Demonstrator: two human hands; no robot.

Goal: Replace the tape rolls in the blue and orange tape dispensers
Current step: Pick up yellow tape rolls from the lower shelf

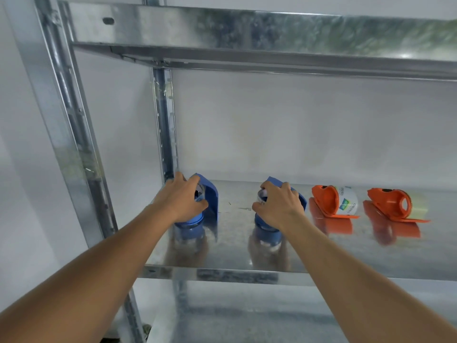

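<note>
Far on the left stood the metal post [74, 134] of the rack. Your left hand [181, 198] was curled around the first blue tape dispenser [210, 199], with your fingers over the top and your thumb hooked at the side. That dispenser sat at the left end of the shiny metal shelf [235, 258], close to the back corner. Your right hand [280, 206] gripped the second blue tape dispenser [268, 232] the same way, a little farther right. Just beside it lay the first orange tape dispenser [326, 200] with a white tape roll [347, 201] in it. The second orange tape dispenser [390, 205] lay farther right, holding a clear tape roll [418, 206].
</note>
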